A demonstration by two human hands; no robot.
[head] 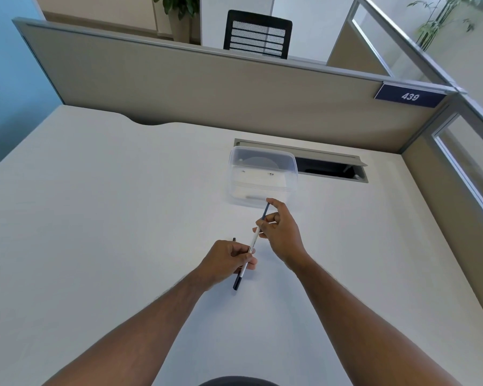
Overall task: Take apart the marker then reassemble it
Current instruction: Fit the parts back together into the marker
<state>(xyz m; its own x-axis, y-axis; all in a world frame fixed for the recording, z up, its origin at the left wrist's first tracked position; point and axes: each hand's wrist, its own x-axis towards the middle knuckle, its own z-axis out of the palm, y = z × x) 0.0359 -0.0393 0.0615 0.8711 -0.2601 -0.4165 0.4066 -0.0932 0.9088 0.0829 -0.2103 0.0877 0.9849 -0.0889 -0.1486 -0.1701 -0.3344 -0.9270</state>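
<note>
- The marker (251, 244) is held above the worktop (95, 204), near centre, its white barrel gripped by the left hand (226, 260) with fingers clenched round it.
- The dark far end is pinched by the right hand (279, 232); a skewed pull could bend the thin part or drop it.
- A small dark piece (234, 239) lies just left; it could be knocked off and lost.
- The clear container (262, 176) stands close beyond and may be struck.

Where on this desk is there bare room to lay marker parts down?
Bare desk runs wide left of the left hand, and right of the right hand. It is crowded between the hands, marker, and clear plastic container.
</note>
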